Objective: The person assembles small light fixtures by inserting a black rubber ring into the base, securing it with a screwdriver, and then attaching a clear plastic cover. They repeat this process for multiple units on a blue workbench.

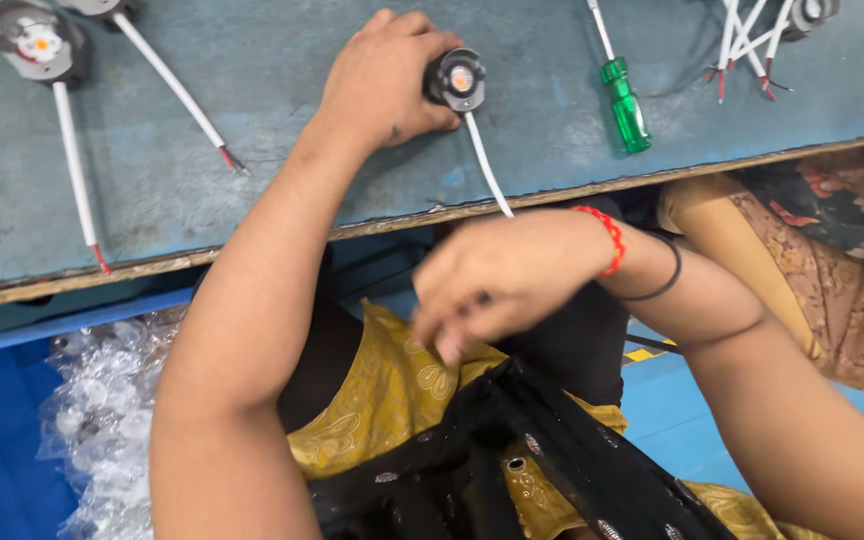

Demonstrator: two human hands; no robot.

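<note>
Black cloth (512, 450) dotted with small sequins lies closest, draped over yellow patterned fabric (392, 390) on the lap, and the right hand (497, 280) hovers just above it with fingers curled and pinched together; whether anything small sits between the fingertips cannot be told, since the hand is blurred. Red beads (610, 238) and a thin black band (664, 275) circle that wrist. Further off, the left hand (387, 80) is closed around a small round lamp unit (455, 80), gripping its dark body from the side with the orange centre facing up; the unit rests on the worn blue-green bench (282, 150) near the front edge, and its white lead (487, 165) trails over that edge toward the lap. Two similar units (37, 45) with white leads lie well apart at the far left, a green-handled screwdriver (624, 105) lies to the right, and a bundle of red-tipped wires (747, 45) sits at the far right. Clear bubble wrap (102, 400) is bunched below the bench on the left. Judging by this, holding the unit steady works best with the left palm pressing it flat on the bench and the face unobstructed, the lead kept slack so it does not tug the unit off the edge.
</note>
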